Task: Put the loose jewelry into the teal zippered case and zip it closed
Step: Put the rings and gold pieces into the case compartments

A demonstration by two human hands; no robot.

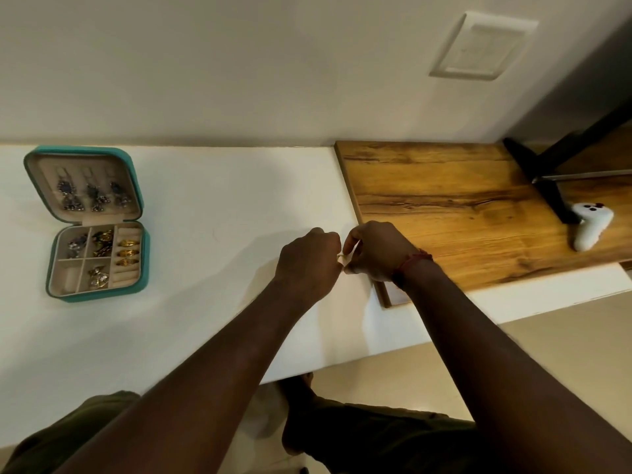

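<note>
The teal zippered case lies wide open at the far left of the white counter. Dark earrings hang in its lid, and gold rings and other pieces fill its tray compartments. My left hand and my right hand meet over the counter's middle, well to the right of the case. Their fingertips pinch a small gold piece of jewelry between them; most of it is hidden by my fingers. A red thread circles my right wrist.
A wooden board lies on the counter just right of my hands. A white game controller and a black stand rest on it at the far right. The wall runs behind the counter.
</note>
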